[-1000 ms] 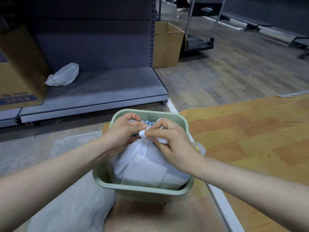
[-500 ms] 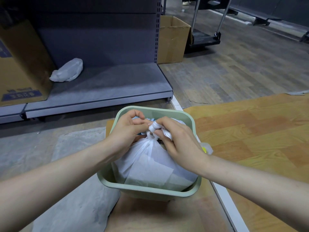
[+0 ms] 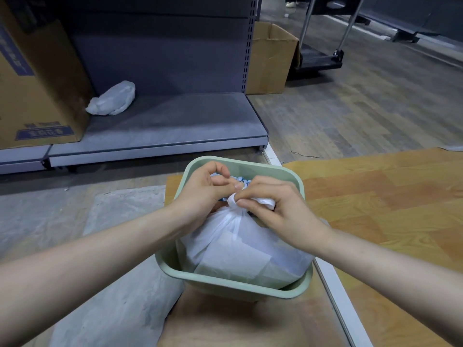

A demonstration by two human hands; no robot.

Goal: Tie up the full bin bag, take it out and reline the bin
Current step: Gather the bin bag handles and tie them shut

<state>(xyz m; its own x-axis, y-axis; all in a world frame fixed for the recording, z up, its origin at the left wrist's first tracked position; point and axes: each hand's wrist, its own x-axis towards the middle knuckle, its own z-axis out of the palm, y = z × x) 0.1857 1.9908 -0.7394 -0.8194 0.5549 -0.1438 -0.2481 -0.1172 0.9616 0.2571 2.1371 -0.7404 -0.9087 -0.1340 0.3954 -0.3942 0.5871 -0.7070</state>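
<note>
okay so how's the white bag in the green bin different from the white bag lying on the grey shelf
The bag in the bin is bulging full and stands upright inside the green bin; the bag on the shelf lies slumped on its side, looking smaller. The bag in the bin has its neck gathered and pinched by the left hand and right hand; nobody touches the bag on the shelf. Both are thin white plastic.

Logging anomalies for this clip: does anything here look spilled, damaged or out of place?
Nothing spilled or torn. Both hands, left and right, pinch the neck of the white bag, which sits inside the green bin. One oddity: a crumpled white bag lies loose on the grey shelf.
</note>
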